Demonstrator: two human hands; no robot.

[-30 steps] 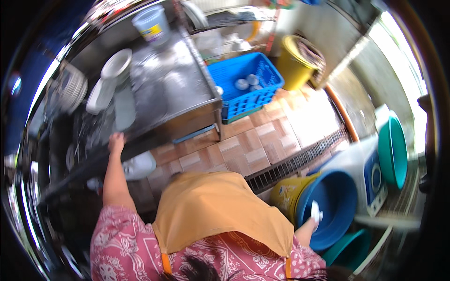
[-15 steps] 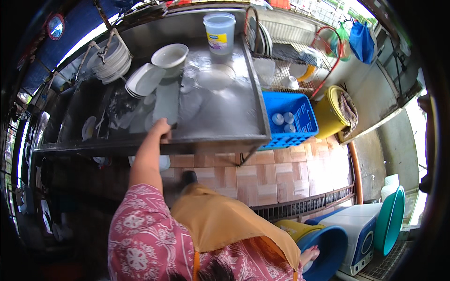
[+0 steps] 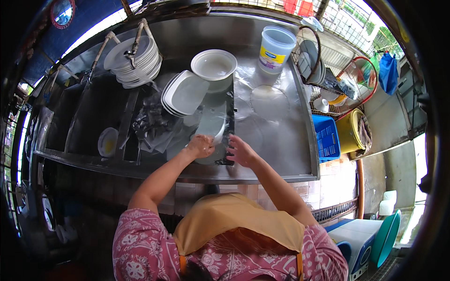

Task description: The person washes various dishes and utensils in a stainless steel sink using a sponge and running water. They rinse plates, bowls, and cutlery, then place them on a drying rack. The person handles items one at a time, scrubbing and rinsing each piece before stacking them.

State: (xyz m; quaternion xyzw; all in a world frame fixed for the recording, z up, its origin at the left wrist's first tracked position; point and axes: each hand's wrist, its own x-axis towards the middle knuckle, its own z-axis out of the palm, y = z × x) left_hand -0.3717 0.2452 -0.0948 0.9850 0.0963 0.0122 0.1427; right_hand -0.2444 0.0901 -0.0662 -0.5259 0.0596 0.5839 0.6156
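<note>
So my left hand has its fingers curled around the near end of a white dish (or maybe a big spoon, it's too hidden to tell), and I can't say exactly where the thumb sits. It's tipped up on edge over the sink side of the metal table, which I'd guess helps the wet run off. My right hand is just beside it, fingers spread and bent a little, nothing in them. Wet crockery is slippery, so a second hand that close makes sense to me.

Beyond my left hand there's a tilted stack of oval dishes, nested, probably to save room, with a round bowl right behind. The tall pile of plates sits near the tap, like with like, so it stays steady I reckon. Cutlery lies loose in a heap, and the clear bucket stands upright at the back, well out of elbow range.
</note>
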